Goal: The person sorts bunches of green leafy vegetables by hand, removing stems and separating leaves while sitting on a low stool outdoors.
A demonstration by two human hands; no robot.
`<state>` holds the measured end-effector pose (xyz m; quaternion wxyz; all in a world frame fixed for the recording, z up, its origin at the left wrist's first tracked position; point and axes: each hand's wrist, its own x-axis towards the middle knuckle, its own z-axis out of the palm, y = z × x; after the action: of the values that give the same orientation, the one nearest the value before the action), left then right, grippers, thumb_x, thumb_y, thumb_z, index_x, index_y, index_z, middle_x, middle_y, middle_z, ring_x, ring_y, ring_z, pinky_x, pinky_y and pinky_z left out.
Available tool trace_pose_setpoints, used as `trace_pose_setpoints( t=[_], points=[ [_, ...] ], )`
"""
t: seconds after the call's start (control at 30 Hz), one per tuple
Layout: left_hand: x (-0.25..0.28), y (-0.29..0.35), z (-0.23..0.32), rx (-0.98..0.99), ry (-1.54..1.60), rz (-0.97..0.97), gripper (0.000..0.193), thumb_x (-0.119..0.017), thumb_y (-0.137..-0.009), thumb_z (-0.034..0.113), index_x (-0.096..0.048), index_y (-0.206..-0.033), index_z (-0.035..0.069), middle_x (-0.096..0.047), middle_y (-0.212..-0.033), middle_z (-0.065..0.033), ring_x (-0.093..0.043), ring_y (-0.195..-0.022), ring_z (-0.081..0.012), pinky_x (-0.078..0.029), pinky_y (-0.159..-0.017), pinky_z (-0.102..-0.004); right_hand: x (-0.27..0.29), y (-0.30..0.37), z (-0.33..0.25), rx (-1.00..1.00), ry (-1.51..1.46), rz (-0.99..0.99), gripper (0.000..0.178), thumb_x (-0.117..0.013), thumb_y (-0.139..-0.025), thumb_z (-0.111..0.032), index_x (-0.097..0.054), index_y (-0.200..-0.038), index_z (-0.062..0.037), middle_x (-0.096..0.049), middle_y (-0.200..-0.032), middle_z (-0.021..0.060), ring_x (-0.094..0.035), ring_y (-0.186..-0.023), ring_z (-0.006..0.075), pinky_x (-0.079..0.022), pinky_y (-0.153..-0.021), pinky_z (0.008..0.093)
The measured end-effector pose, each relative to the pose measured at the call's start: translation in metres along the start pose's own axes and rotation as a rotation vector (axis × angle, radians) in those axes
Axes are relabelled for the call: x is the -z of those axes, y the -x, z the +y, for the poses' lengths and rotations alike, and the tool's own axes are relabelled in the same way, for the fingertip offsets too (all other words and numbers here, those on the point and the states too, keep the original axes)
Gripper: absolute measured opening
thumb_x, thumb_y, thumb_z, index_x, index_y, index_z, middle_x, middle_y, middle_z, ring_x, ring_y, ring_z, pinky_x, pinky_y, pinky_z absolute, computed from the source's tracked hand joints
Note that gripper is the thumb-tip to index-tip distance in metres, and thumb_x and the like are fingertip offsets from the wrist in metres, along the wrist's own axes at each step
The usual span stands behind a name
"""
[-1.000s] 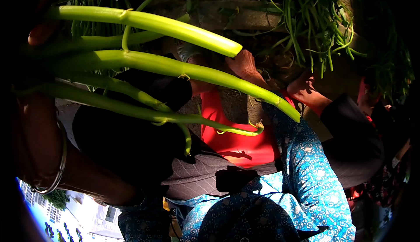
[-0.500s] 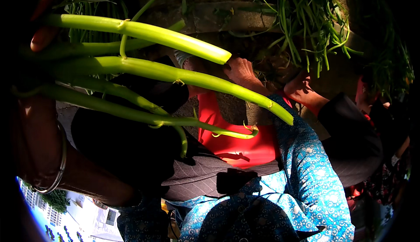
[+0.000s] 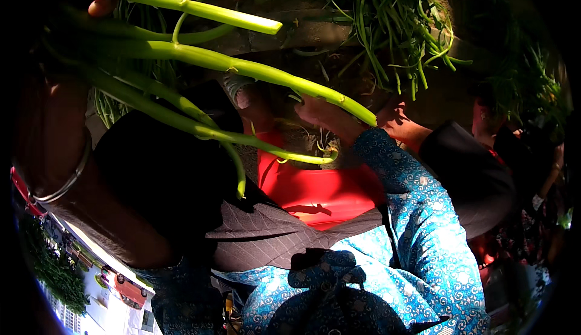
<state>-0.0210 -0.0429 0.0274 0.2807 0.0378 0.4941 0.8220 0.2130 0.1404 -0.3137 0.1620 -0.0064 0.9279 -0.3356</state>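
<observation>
My left hand (image 3: 100, 6) is raised at the upper left, mostly in deep shadow, closed on a bunch of thick green stalks (image 3: 242, 67). The stalks fan out to the right, some with pale cut ends, one thinner stalk curling at its tip. A metal bangle (image 3: 69, 183) circles my left wrist. Lower down, behind the longest stalk, my right hand (image 3: 321, 114) reaches toward the ground between my feet. That stalk covers part of it, so its fingers cannot be made out.
A heap of leafy green stems (image 3: 393, 26) lies at the upper right, more greens behind my left hand. My bare foot (image 3: 405, 123) rests right of my right hand. Below it is a red plastic seat (image 3: 321, 190). Another person sits at the far right.
My left hand and the stalks have moved up, their cut ends shifting left. My right hand has moved slightly left and down, and now sits partly behind the longest stalk.
</observation>
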Motion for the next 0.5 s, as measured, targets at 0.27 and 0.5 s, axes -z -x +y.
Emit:
trace_pose_setpoints(
  t=[0.27, 0.5],
  points=[
    [-0.02, 0.007, -0.016, -0.157, -0.162, 0.345, 0.018, -0.054, -0.082, 0.015, -0.057, -0.09, 0.0, -0.061, -0.078, -0.0088, -0.059, -0.07, -0.0179, -0.049, -0.059, -0.0259, 0.133, -0.017, -0.014, -0.23, -0.177, 0.054, 0.021, -0.066, -0.071, -0.02, -0.061, -0.078, -0.0009, -0.056, -0.06, 0.0056, -0.053, -0.055, 0.0137, -0.041, -0.05, 0.0297],
    [0.001, -0.01, -0.016, -0.05, -0.179, 0.17, 0.025, -0.053, -0.086, 0.013, -0.055, -0.103, -0.005, -0.061, -0.091, -0.0101, -0.061, -0.082, -0.0168, -0.047, -0.066, -0.0238, 0.186, 0.013, -0.031, -0.576, -0.924, 0.201, 0.017, -0.061, -0.076, -0.02, -0.056, -0.069, -0.0051, -0.044, -0.052, -0.0029, -0.038, -0.045, 0.0039, -0.026, -0.038, 0.0212]
  ],
)
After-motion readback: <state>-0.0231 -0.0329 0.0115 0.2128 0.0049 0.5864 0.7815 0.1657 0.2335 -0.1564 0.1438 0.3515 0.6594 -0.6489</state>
